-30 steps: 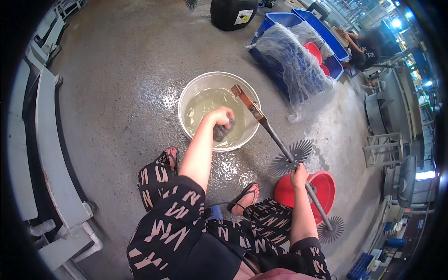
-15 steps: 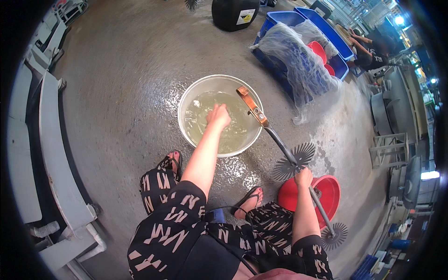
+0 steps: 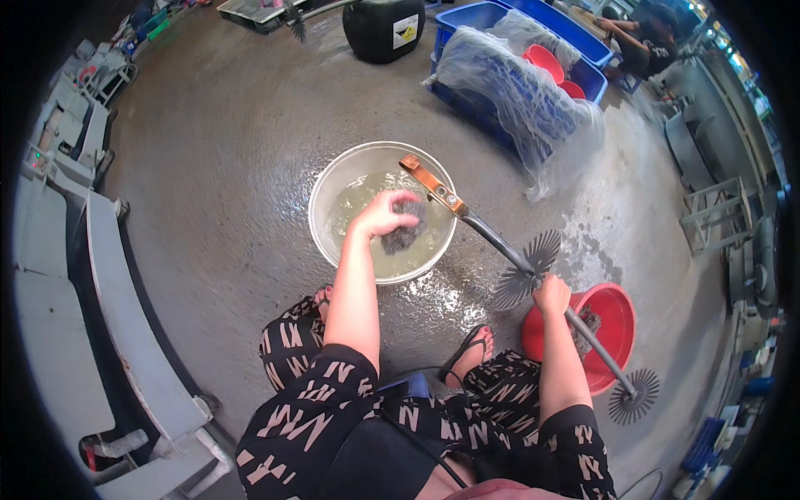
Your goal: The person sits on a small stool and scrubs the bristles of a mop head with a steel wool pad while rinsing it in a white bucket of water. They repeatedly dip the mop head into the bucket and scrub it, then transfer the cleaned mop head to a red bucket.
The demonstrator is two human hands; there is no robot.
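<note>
Holds a dark grey wiry pad (image 3: 405, 237) in the left hand (image 3: 385, 215), with bent fingers wrapped over its upper side, above the opening of a round whitish pail (image 3: 367, 160). Cannot tell whether just over the cloudy, yellow-green water (image 3: 417, 262) or touching it with the pad's underside. Grips a long grey rod (image 3: 493, 242) in the right hand (image 3: 552, 294), with the fist closed around it just below a fan-like disc (image 3: 542, 250). Slants the rod from the pail toward the lower right, with a hooked copper-coloured strap (image 3: 429, 181) bolted to its upper end and crossing the pail's rim in this view. Has a slotted disc (image 3: 635, 397) at the rod's lower end, just beside a red bucket (image 3: 617, 325) with a grey clump (image 3: 590, 321) inside. Works over a wet grey floor (image 3: 208, 167), between a pale grey machine frame (image 3: 137, 308) on the left and a metal stand (image 3: 717, 217) on the right. Farther off, can see a black container (image 3: 367, 33), then blue bins (image 3: 590, 87) partly draped in clear plastic sheeting (image 3: 533, 142) and holding red basins (image 3: 546, 62), and near those a co-worker (image 3: 650, 50) in dark clothes.
</note>
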